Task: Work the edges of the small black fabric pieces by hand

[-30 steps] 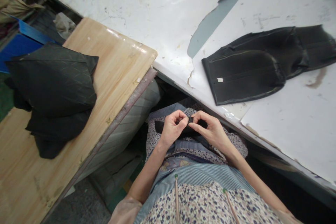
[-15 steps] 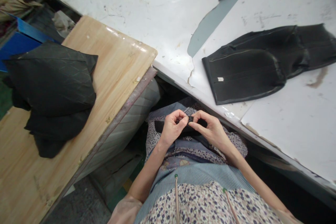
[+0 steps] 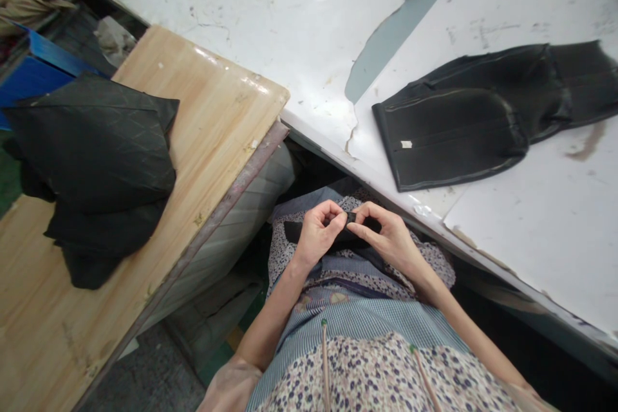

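Above my lap, my left hand (image 3: 319, 232) and my right hand (image 3: 383, 232) meet, both pinching a small piece of black fabric (image 3: 351, 217) between thumb and fingertips. More of the black fabric hangs below and behind the fingers, over the floral apron (image 3: 280, 257); its full shape is hidden. A folded black garment piece (image 3: 449, 135) with a small white tag (image 3: 406, 144) lies on the white table to the right. On the wooden board at the left rests a crumpled pile of black fabric (image 3: 106, 161).
The white table (image 3: 241, 13) has a torn covering with grey showing, and its edge runs diagonally just beyond my hands. A wooden board (image 3: 217, 96) reaches in from the left. Behind the black pile stands a blue box (image 3: 33, 77).
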A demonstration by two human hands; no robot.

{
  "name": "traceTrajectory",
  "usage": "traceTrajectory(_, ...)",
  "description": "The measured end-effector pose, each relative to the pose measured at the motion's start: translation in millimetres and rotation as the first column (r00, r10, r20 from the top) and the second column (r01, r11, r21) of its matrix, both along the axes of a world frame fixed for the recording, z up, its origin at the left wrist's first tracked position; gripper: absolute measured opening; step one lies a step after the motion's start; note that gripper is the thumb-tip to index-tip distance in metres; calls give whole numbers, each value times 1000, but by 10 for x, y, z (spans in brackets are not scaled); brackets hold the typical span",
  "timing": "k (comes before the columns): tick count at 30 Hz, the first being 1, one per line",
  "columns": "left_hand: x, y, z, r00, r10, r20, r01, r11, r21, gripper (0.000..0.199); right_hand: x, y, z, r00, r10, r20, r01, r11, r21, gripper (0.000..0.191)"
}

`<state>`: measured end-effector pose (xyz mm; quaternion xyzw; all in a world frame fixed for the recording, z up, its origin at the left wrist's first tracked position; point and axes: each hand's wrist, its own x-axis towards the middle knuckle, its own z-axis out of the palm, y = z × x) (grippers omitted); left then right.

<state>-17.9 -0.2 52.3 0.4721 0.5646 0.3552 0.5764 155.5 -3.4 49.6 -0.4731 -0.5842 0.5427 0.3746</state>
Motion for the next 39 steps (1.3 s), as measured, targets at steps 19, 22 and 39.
traceTrajectory(19,-4,4,-29,1000,1,-4,-1,1000,8,23,-10,3,-32,1000,-2,-12,2,1000,-24,25)
traceTrajectory(22,0,7,-25,1000,5,1,-5,1000,1,23,-6,2,-30,1000,-1,-9,0,1000,-25,24)
traceTrajectory(39,2,9,-38,1000,2,8,-3,1000,4,23,-17,9,-63,1000,-8,-15,8,1000,-12,24)
